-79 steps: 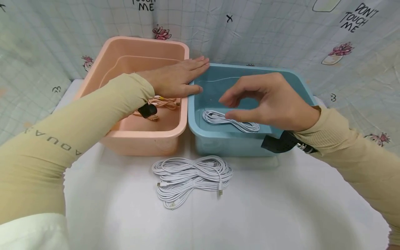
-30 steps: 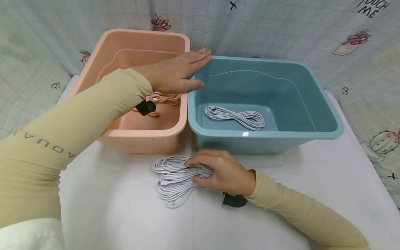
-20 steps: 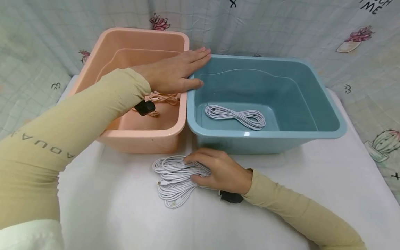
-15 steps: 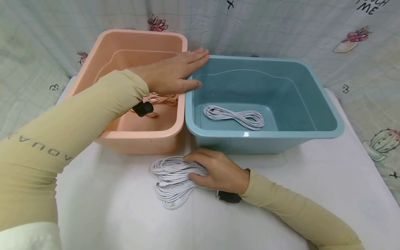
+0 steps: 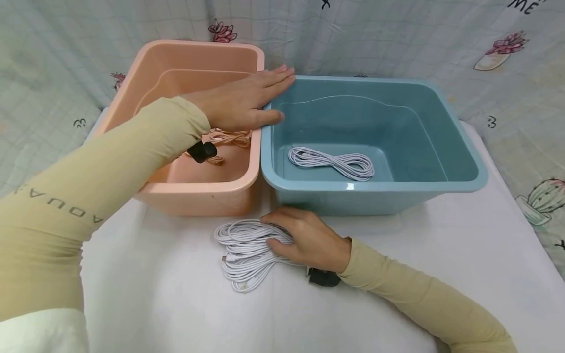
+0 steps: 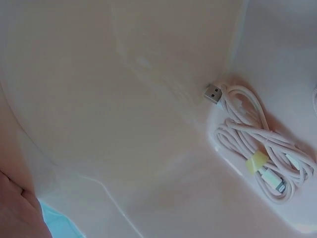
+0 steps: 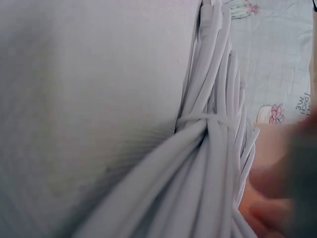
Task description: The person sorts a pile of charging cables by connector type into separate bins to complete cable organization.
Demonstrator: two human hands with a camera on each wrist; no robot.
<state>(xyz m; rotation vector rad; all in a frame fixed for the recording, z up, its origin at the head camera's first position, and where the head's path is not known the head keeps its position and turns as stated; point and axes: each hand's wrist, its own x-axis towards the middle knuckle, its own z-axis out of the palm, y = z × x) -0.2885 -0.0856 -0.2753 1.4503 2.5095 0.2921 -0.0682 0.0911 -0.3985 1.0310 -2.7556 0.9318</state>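
My left hand (image 5: 247,100) lies with straight fingers across the touching rims of a peach bin (image 5: 198,188) and a blue bin (image 5: 379,186). On the white table in front of the bins, my right hand (image 5: 309,240) grips the right part of a bundle of white USB cable (image 5: 244,255), thumb and fingers curled over it. A white tie (image 7: 208,118) cinches the bundle's middle in the right wrist view. Another coiled white cable (image 5: 333,163) sits on the blue bin's floor. Peach cables (image 5: 229,138) are in the peach bin, partly hidden by my left arm; one USB plug (image 6: 213,93) shows there.
A printed curtain (image 5: 353,39) hangs close behind both bins and along the sides. The white tabletop (image 5: 198,318) extends in front of the bins. My left forearm crosses over the peach bin.
My right hand came down from above the blue bin to the white cable bundle and has stayed there for the last second. My left hand has kept its place on the rims.
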